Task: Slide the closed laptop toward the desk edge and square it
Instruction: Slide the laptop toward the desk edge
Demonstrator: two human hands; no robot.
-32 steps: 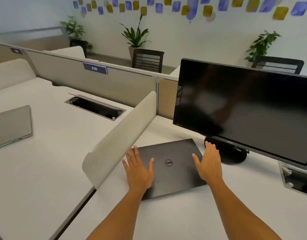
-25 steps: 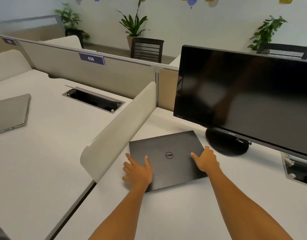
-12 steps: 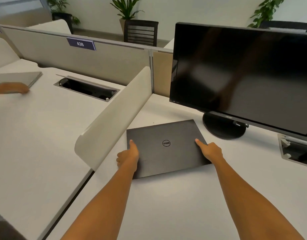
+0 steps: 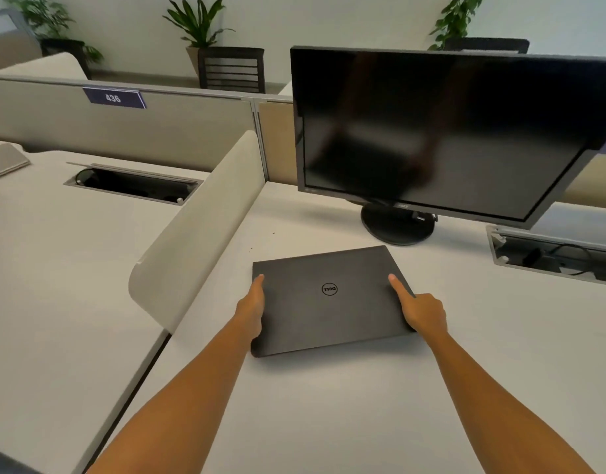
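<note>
A closed dark grey laptop [image 4: 328, 309] with a round logo lies flat on the white desk [image 4: 328, 405], in front of the monitor. My left hand [image 4: 252, 307] grips its left edge, thumb on the lid. My right hand [image 4: 419, 311] holds the right edge, with the index finger stretched along the lid. The laptop sits slightly turned, its far right corner close to the monitor stand.
A black monitor [image 4: 448, 131] on a round stand [image 4: 397, 225] rises behind the laptop. A curved beige divider [image 4: 199, 227] borders the left. A cable tray [image 4: 554, 256] opens at the right, another cable tray [image 4: 134, 183] on the neighbouring desk.
My hands went from flat on the lid to the laptop's side edges. The laptop has slid away from the divider and nearer to me.
</note>
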